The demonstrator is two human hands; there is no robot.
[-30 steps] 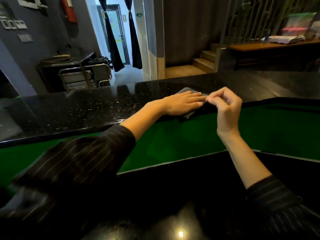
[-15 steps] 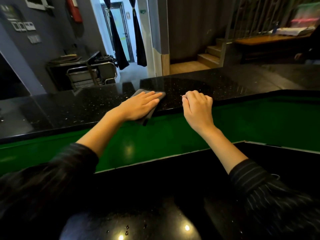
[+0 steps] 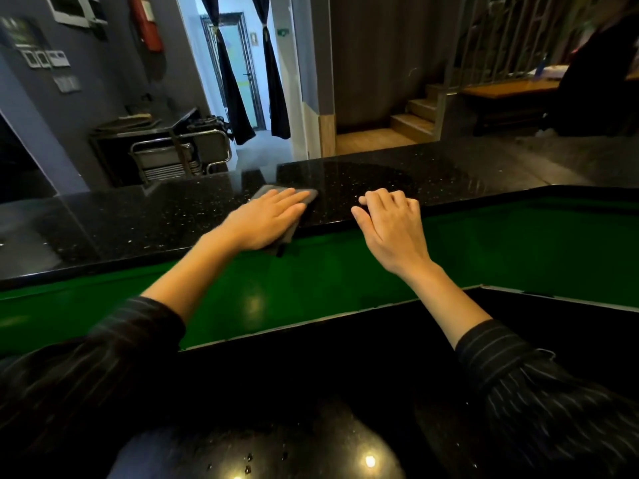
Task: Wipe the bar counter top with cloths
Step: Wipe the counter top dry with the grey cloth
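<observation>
The grey cloth lies flat on the near part of the black speckled worktop, with one corner drooping over the front edge toward the green panel below. My left hand presses down on it with an open palm, fingers straight and together, pinning it rather than gripping it. My right hand rests just beside it on the worktop's edge, fingers curled loosely and holding nothing that I can see. I judge the main risk is the cloth sliding out from under my palm, since only downward pressure holds it and the stone looks slick and glossy; the overhanging corner could drag it off the edge if I sweep too close to the lip. The cloth also looks small and thin, so I could leave unwiped streaks between passes. The worktop is polished dark stone flecked with pale specks, its edge straight and hard, and it mirrors the doorway light. The cloth looks soft and matte, folded into a rough rectangle. The panel beneath is smooth, shiny green. Nearer me, a second dark glossy worktop carries a few droplets.
</observation>
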